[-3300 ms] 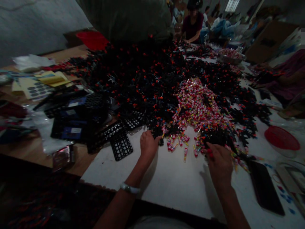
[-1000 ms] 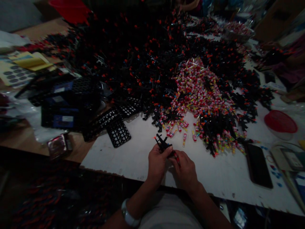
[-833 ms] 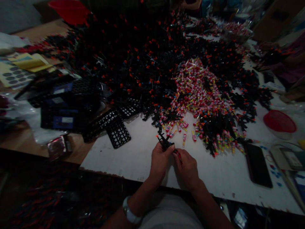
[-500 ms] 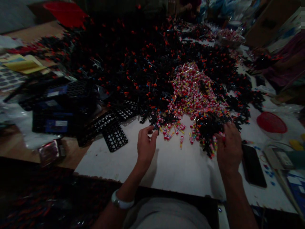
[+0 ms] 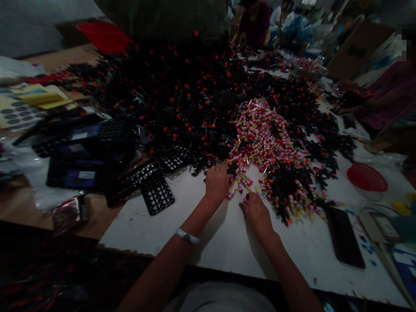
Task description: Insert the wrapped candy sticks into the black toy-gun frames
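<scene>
A big heap of small black plastic toys with orange tips point(image 5: 182, 91) covers the white table point(image 5: 227, 242). A pile of pink wrapped candy tubes point(image 5: 266, 143) lies at its near right. My left hand point(image 5: 217, 183) is at the heap's near edge, fingers closed on a black toy piece point(image 5: 231, 169). A little nearer me, my right hand point(image 5: 255, 210) pinches at a loose candy tube point(image 5: 246, 200) on the table.
Black grid trays point(image 5: 157, 195) and blue-labelled trays point(image 5: 81, 156) lie at the left. A black phone point(image 5: 345, 236) and a red bowl point(image 5: 367, 177) are at the right. Sticker sheets point(image 5: 19, 115) sit far left. Other people sit at the far end point(image 5: 255, 26) and right point(image 5: 390, 91).
Both hands, holding a black toy together near me a second ago, split apart and reached to the piles. The right hand has since come back left to the loose candy tubes.
</scene>
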